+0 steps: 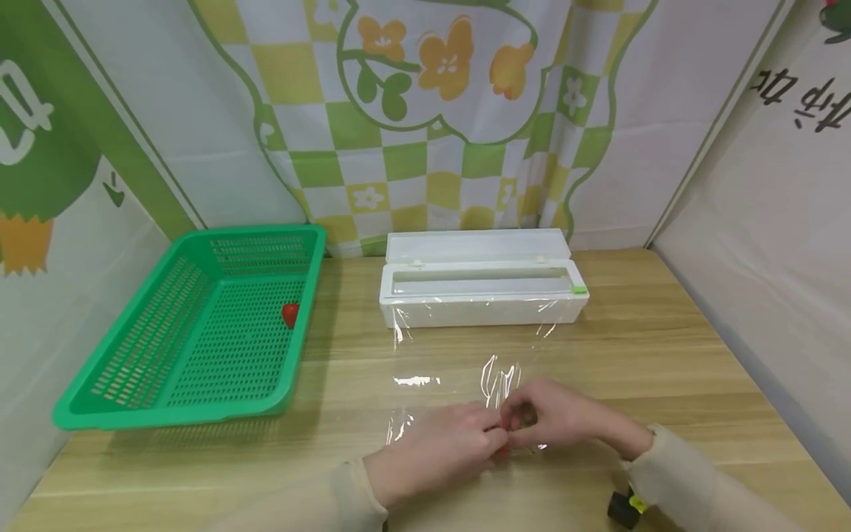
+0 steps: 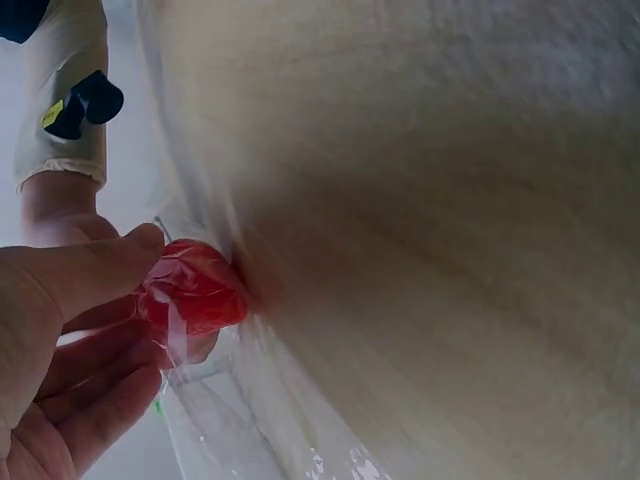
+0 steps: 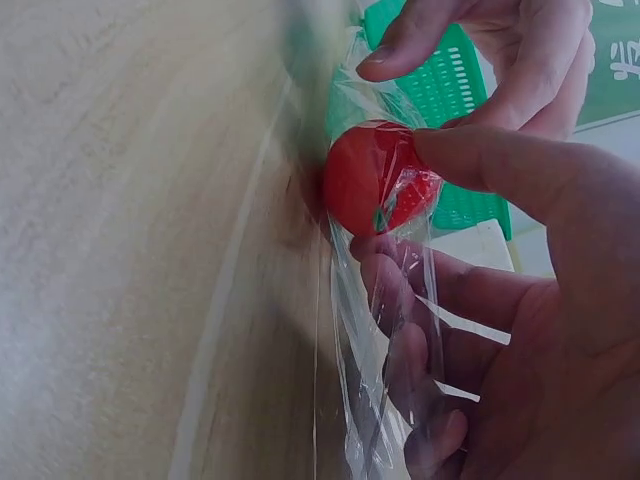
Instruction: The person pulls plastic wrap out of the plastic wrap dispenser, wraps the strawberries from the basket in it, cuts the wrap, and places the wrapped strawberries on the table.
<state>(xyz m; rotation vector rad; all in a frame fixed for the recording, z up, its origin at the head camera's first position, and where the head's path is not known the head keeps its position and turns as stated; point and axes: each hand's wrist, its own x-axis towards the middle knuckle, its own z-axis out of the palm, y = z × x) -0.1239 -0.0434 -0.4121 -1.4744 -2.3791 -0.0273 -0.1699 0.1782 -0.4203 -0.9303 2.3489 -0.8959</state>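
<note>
One basket beside, one box behind clear film

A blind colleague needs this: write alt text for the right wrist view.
The right hand grips a rounded red object partly covered in clear plastic film, close to a wooden tabletop. The left hand is near the object, and a green basket shows behind.
</note>
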